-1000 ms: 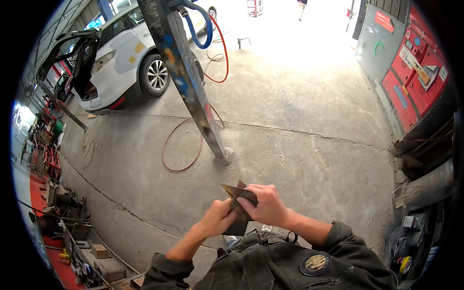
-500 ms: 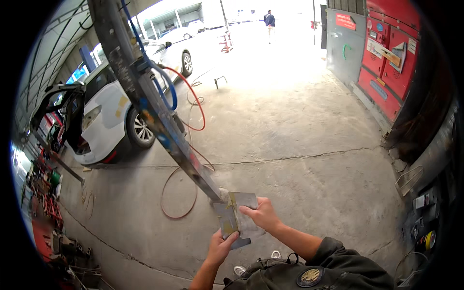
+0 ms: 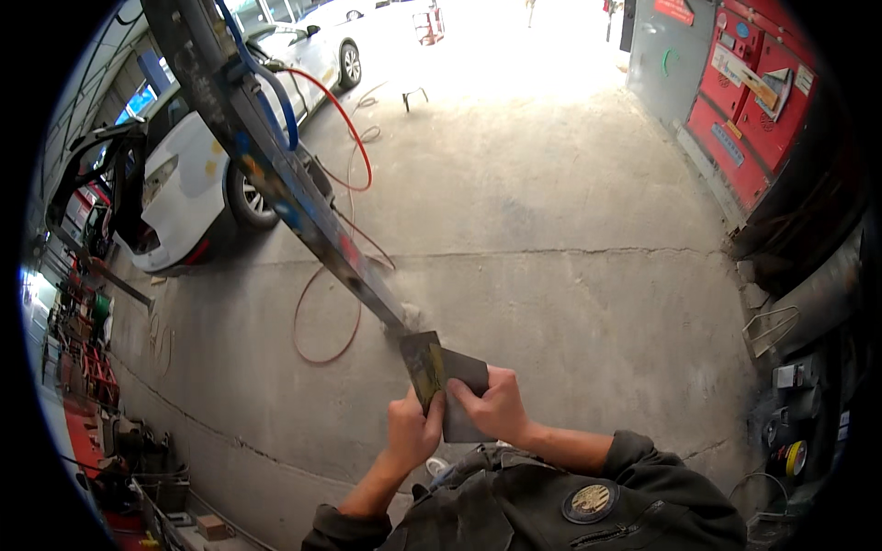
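Note:
My left hand [image 3: 413, 430] is closed on a flat, dark grey putty spreader [image 3: 421, 354], its thumb pressed along the face. Yellowish putty streaks that face. In my right hand [image 3: 501, 406] is a second flat grey putty spreader [image 3: 465, 424], pinched with the thumb on top. The two plates meet and partly overlap in front of my body, the left one over the edge of the right one. Fingers behind both plates are hidden.
A paint-stained metal post [image 3: 303, 207] rises just ahead, with blue and red hoses [image 3: 363, 151]. A light-coloured car [image 3: 188, 197], rear hatch raised, stands at left. Red cabinets [image 3: 753, 101] line the right, cans [image 3: 796, 457] below. A cracked concrete floor [image 3: 570, 303] lies ahead.
My view has tilted down. The left spreader has turned more upright and now overlaps the right one, which has tilted; the hands are closer to my body.

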The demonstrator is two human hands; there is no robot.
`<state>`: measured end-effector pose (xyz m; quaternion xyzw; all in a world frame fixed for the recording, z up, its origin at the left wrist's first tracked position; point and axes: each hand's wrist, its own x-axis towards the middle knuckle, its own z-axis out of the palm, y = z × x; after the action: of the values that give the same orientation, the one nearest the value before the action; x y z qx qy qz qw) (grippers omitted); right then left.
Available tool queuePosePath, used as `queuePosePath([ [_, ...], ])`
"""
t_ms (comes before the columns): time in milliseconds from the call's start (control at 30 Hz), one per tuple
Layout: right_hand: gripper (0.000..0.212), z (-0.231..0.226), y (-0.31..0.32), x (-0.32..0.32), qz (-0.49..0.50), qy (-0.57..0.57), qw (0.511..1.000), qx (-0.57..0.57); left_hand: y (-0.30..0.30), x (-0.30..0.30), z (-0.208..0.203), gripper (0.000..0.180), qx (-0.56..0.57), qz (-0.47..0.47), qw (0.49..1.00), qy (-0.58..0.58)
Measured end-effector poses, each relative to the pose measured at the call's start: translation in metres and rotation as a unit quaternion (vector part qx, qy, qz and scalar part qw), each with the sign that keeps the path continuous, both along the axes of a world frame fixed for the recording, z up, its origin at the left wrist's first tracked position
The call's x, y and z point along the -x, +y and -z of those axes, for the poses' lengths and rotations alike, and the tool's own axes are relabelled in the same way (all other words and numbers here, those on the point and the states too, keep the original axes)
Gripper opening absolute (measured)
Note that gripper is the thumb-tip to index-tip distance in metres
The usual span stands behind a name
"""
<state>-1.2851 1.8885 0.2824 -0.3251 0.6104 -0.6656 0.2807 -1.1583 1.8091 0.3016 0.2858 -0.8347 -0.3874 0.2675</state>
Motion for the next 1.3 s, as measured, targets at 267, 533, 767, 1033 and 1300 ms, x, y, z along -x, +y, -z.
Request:
queuePosePath([
  [267, 0.009, -0.002, 0.017, 0.026, -0.022, 0.075, 0.997, 0.016, 0.002, 0.016, -0.003, 0.014, -0.108, 0.1, 0.988, -0.039],
  [533, 0.01, 0.004, 0.011, 0.073, -0.02, 0.179, 0.982, 0.052, -0.031, 0.061, 0.014, 0.014, -0.138, 0.231, 0.959, -0.086],
  [767, 0.012, 0.029, -0.027, 0.175, 0.054, -0.022, 0.998, -0.037, -0.09, 0.166, 0.043, 0.021, -0.279, 0.273, 0.916, -0.094],
  [1033, 0.016, 0.042, -0.106, 0.295, 0.186, -0.089, 0.977, -0.059, -0.168, 0.302, 0.079, 0.024, -0.467, 0.207, 0.86, 0.02],
  [1300, 0.017, 0.022, -0.2, 0.387, 0.251, -0.031, 0.963, -0.089, -0.228, 0.442, 0.032, 0.021, -0.161, 0.065, 0.981, 0.085],
])
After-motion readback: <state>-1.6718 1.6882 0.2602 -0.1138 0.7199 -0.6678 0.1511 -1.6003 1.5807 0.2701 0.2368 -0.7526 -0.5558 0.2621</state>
